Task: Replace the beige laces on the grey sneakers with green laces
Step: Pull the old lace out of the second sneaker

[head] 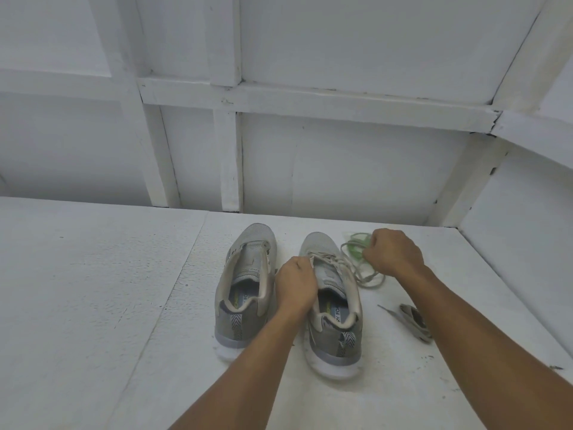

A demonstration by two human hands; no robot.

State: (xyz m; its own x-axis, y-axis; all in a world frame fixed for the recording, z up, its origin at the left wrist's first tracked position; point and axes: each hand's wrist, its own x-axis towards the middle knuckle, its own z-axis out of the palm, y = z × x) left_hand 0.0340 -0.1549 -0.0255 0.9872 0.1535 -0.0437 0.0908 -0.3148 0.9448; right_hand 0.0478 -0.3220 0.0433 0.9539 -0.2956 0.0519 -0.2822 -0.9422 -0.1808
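Two grey sneakers stand side by side on the white surface, heels toward me. The left sneaker (246, 283) has no lace in it. The right sneaker (333, 302) still carries its beige lace (359, 268), which trails loosely off to the right. My left hand (296, 283) grips the right sneaker's left eyelet edge near the tongue. My right hand (395, 254) is closed on a strand of that beige lace, right next to the green laces (356, 245), which lie bunched beyond the shoe's toe.
A removed beige lace (415, 322) lies in a bundle to the right, beside my right forearm. White panelled walls close the surface at the back and on the right. Open white surface (93, 290) spreads to the left.
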